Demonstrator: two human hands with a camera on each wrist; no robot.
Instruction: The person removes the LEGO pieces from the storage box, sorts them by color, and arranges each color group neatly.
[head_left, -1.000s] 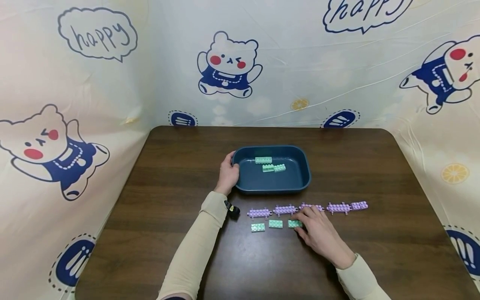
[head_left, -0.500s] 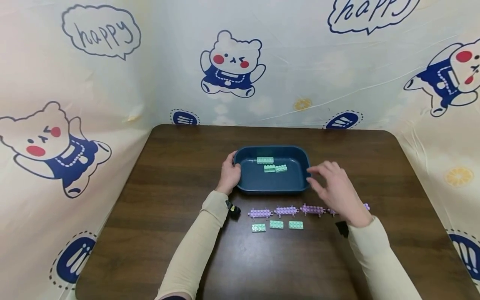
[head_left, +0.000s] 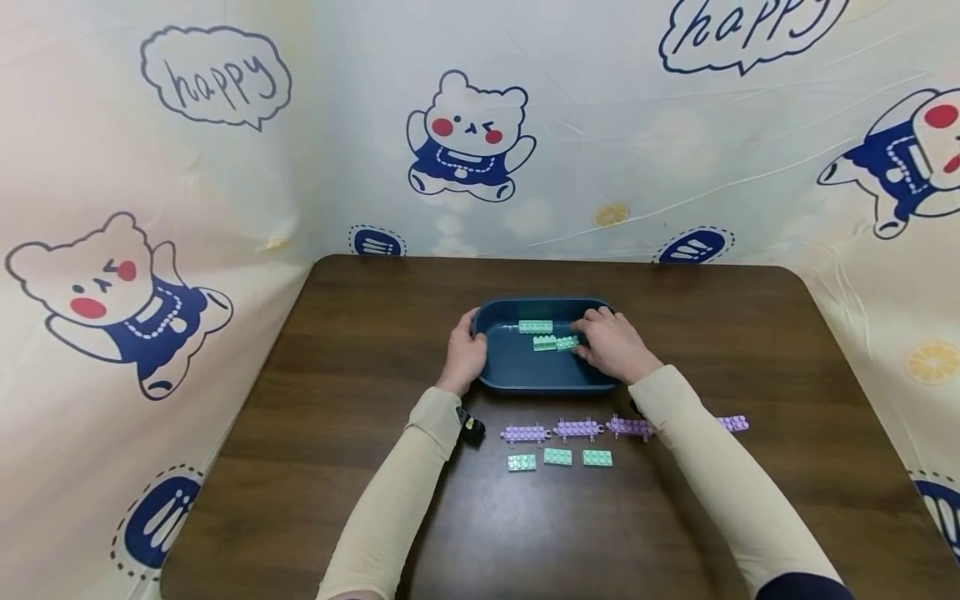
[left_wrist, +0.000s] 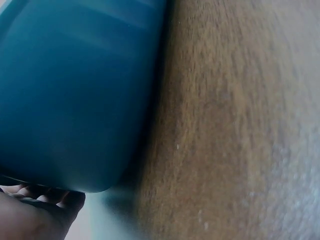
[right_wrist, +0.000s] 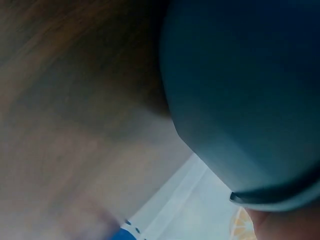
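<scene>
In the head view my left hand (head_left: 465, 357) grips the left end of a dark blue plastic tray (head_left: 540, 387), thumb over the rim. The left wrist view has its fingers (left_wrist: 74, 200) at the edge of the tray's outer wall (left_wrist: 75, 90). My right hand (head_left: 615, 346) reaches over the tray's right rim, thumb and forefinger apart at the end of a small mint-green toy brick (head_left: 567, 342). Another green brick (head_left: 544, 343) lies against it on the left, and a longer one (head_left: 536, 327) behind. In the right wrist view the tray's wall (right_wrist: 240, 100) hides the fingertips.
In front of the tray, a row of purple toy brick pieces (head_left: 577, 428) runs to the right, partly covered by my right sleeve (head_left: 690, 425). Closer to me, three mint-green bricks (head_left: 558, 457) lie in a line on the brown wooden table (head_left: 337, 333). A printed curtain (head_left: 337, 150) hangs behind.
My right hand has left the third green brick on the table, moved up past the tray's right rim, and come down inside it. The left hand keeps its grip on the tray.
</scene>
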